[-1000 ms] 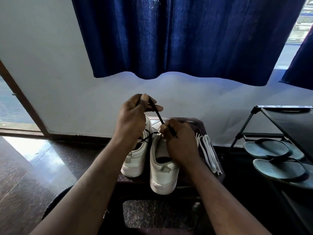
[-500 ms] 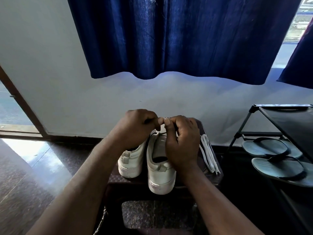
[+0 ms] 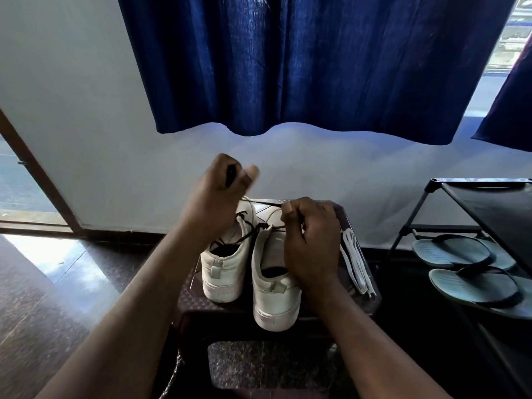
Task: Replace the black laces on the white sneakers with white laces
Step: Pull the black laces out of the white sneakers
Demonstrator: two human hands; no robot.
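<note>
Two white low sneakers are placed side by side on a small dark brown tabletop [image 3: 374, 300], a little toward 6 o'clock from the middle of the view. The left sneaker [image 3: 223, 266] and the right sneaker [image 3: 273, 289] are made of smooth white material with thick white soles and a small pull tab on each heel. The heels are turned to 6 o'clock, toward the person, and the toes to 12 o'clock. The long axis of the left one is leaned slightly to 1 o'clock.

A black lace [image 3: 244, 239] is seen loose across the opening of the left sneaker, and a thin stretch of it is drawn tight between the two hands. The left hand [image 3: 216, 197] is raised at 11 o'clock of the shoes; its grip is closed around a dark piece of the black lace, though the fingers are blurred. The right hand [image 3: 312, 243] is held over the right sneaker, and its grip is narrow, the lace being pinched between thumb and forefinger.

A bundle of white laces [image 3: 357, 263] is laid at 3 o'clock of the right sneaker, its length running nearly from 12 to 6 o'clock.

A dark blue curtain [image 3: 288, 67] is hung at 12 o'clock, and grey flip-flops [image 3: 460, 254] are kept in a black shoe rack [image 3: 475, 203] at 3 o'clock.
</note>
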